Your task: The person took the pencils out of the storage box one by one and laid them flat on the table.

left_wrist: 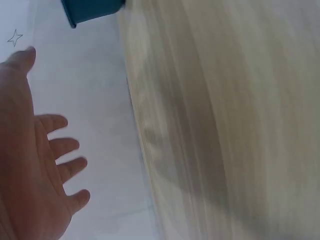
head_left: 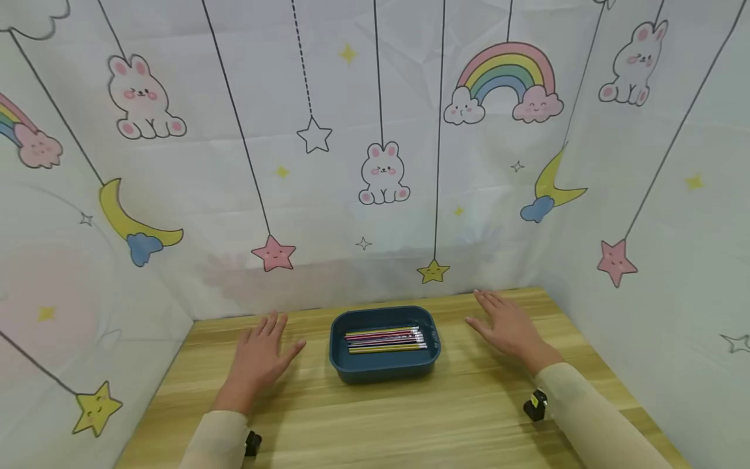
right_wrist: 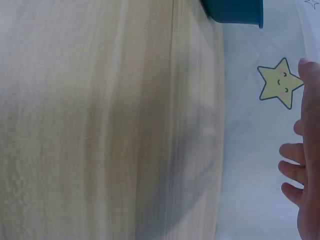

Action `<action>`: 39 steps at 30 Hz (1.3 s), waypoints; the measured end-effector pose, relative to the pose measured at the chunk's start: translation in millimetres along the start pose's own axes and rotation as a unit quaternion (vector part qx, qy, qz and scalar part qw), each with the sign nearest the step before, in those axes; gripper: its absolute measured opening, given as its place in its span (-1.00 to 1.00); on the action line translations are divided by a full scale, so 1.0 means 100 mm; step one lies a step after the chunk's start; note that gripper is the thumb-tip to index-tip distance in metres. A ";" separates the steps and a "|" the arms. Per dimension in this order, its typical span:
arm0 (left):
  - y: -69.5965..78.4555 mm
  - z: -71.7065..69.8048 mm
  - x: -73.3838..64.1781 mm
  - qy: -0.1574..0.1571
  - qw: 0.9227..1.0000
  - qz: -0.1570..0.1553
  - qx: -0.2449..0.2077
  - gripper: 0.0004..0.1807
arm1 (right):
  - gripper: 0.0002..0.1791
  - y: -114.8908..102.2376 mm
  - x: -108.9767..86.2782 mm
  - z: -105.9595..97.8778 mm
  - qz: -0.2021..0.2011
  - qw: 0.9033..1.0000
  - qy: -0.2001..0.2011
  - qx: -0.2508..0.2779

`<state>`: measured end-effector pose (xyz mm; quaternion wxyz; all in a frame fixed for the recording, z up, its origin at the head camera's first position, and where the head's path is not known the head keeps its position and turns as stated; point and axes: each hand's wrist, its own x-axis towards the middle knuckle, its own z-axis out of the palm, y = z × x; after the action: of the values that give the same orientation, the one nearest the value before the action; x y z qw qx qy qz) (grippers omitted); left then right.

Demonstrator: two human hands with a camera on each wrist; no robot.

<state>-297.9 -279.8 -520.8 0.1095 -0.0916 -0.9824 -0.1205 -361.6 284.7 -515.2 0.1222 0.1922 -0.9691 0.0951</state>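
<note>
A dark blue rectangular bin [head_left: 384,374] stands near the far edge of the table, between the two hands. Inside it lies a bundle of several pencils [head_left: 387,340], yellow, red and dark, all pointing roughly left to right. To the left of the bin is my left hand [head_left: 259,355], fingers spread and thumb out, holding nothing. My right hand [head_left: 508,329] is on the other side, also with extended fingers and nothing in it. Both hands are apart from the bin. In each wrist view only a corner of the bin shows at the top.
The wood-grain table [head_left: 375,423] ends at a white cloth backdrop [head_left: 328,195] printed with rabbits, stars, moons and rainbows, which also runs along both sides. A small black device [head_left: 536,405] sits at the right wrist, another black device [head_left: 252,443] at the left.
</note>
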 end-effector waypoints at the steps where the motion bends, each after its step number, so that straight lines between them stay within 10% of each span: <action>1: 0.00 -0.01 0.00 0.000 1.000 0.004 -0.013 0.00 | -0.07 -0.01 0.01 -0.01 -0.003 1.000 0.003 0.010; 14: 0.15 -0.02 0.05 0.007 0.986 0.011 -0.165 -0.04 | -0.15 -0.24 0.02 -0.06 0.004 0.965 -0.011 0.263; 39: 0.67 0.11 0.11 -0.028 0.987 0.036 -0.155 0.05 | -0.20 -0.67 0.08 0.02 -0.046 0.963 -0.030 0.263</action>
<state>-297.1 -211.1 -514.2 0.0710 -0.1457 -0.9507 -0.2644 -342.7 220.3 -505.8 0.0420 0.2643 -0.9033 0.3353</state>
